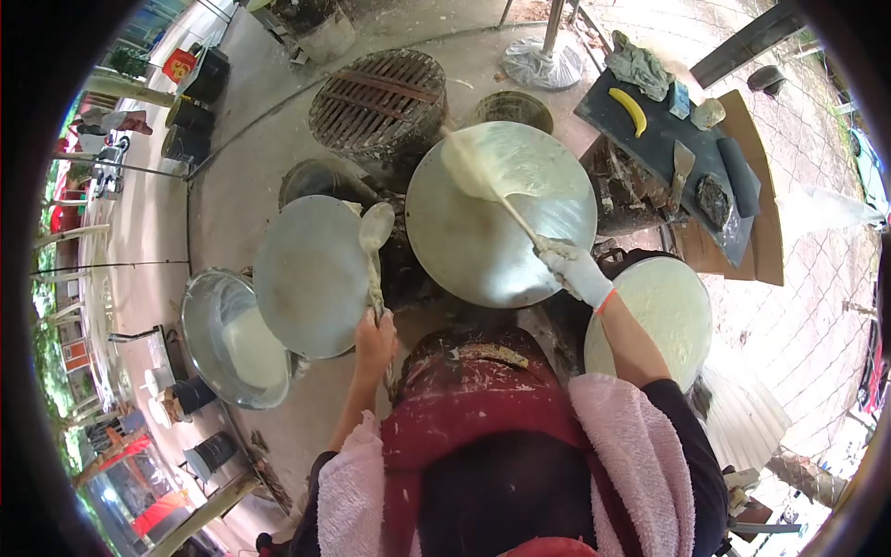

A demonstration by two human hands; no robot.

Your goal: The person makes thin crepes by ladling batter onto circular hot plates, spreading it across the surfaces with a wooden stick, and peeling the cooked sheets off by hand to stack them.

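Note:
My left hand (374, 345) grips the handle of a batter-smeared ladle (376, 227), which points away from me along the edge of a bare grey round plate (306, 278). My right hand (571, 269), in a white glove, is closed around the stick of a spreader (516, 213). The spreader's far end is blurred by motion over the large round griddle (501, 269). Pale wet batter (524, 162) coats the far part of that griddle. Close to my right forearm, a round surface (654, 311) is covered with a pale yellow layer.
A metal basin (200, 325) with pale batter stands at the far left. A slatted round lid (376, 97) and an open drum (515, 110) are beyond the griddle. The dark board (664, 139) at the right bears a banana (629, 110), cloth and a scraper (683, 165).

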